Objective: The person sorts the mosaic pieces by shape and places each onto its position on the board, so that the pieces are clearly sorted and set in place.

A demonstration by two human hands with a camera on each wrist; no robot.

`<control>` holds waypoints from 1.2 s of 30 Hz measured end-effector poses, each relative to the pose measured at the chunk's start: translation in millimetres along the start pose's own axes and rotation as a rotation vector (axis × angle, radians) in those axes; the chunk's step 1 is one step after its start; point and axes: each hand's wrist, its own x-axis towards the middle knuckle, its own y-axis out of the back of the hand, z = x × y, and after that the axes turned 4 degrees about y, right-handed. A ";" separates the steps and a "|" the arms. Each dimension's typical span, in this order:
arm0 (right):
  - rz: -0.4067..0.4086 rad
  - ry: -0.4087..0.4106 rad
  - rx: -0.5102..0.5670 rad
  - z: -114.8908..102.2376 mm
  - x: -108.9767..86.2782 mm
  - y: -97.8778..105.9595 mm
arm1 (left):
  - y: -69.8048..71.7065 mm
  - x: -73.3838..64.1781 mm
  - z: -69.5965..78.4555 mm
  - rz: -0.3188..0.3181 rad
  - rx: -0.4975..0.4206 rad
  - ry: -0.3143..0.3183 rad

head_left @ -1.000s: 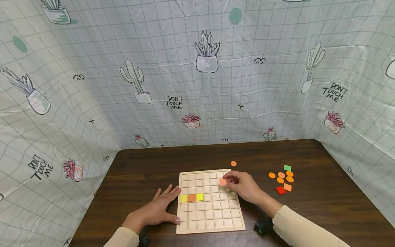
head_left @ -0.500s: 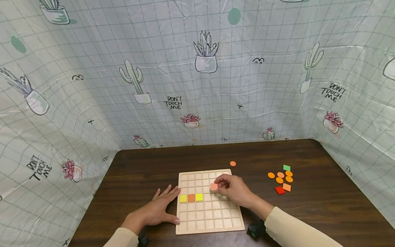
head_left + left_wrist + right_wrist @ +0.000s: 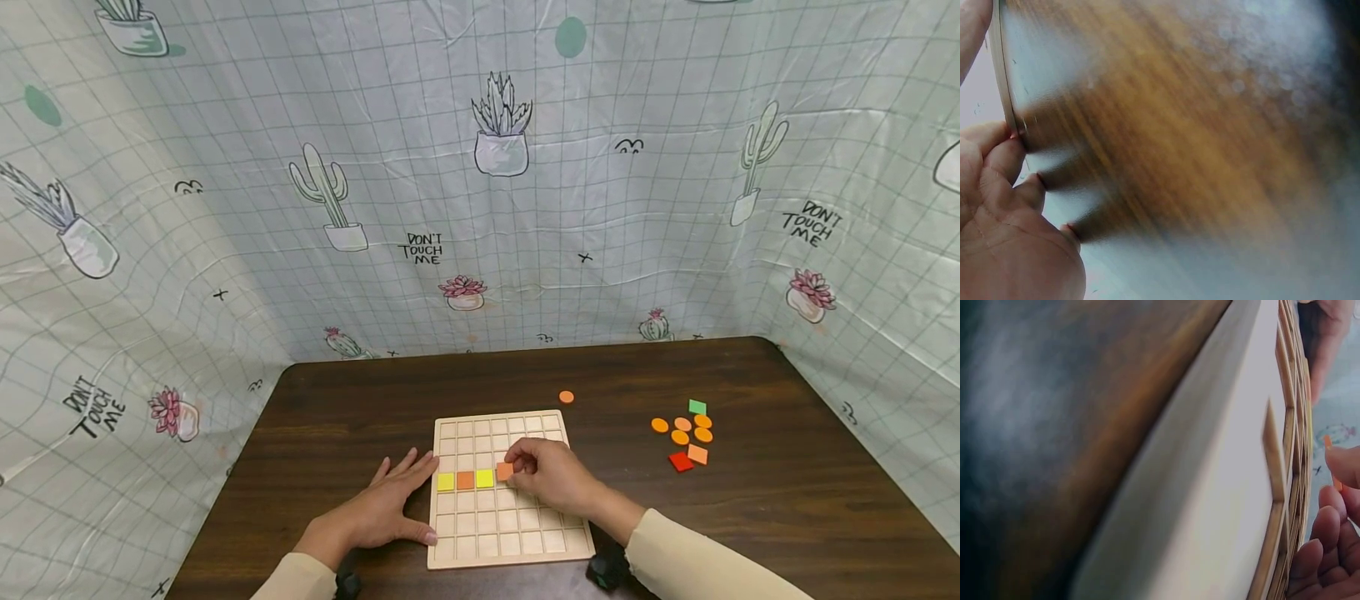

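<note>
Tile (image 3: 505, 471) flat in right-hand grip (image 3: 542, 475), edges grid-aligned.

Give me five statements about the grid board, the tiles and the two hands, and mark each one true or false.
1. The right hand pinches an orange square tile over the wooden grid board. True.
2. The row on the board holds three green tiles. False: it holds a yellow tile, an orange tile and another yellow tile.
3. The left hand lies flat on the table against the board's left edge. True.
4. The loose pieces to the right of the board are all round. False: a green square, a red square and an orange square lie among the orange discs.
5. A single orange disc lies on the table beyond the board's far right corner. True.
</note>
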 end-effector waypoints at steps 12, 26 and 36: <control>-0.033 -0.003 -0.038 -2.5 -1.4 -1.0 | 0.7 0.0 2.4 -0.003 -0.009 0.007; -0.034 0.013 -0.076 -3.9 -1.4 -0.8 | 0.1 2.1 1.3 0.006 0.020 0.019; -0.041 -0.006 -0.098 -2.6 -2.0 -2.4 | -0.7 1.6 2.1 0.000 0.020 0.012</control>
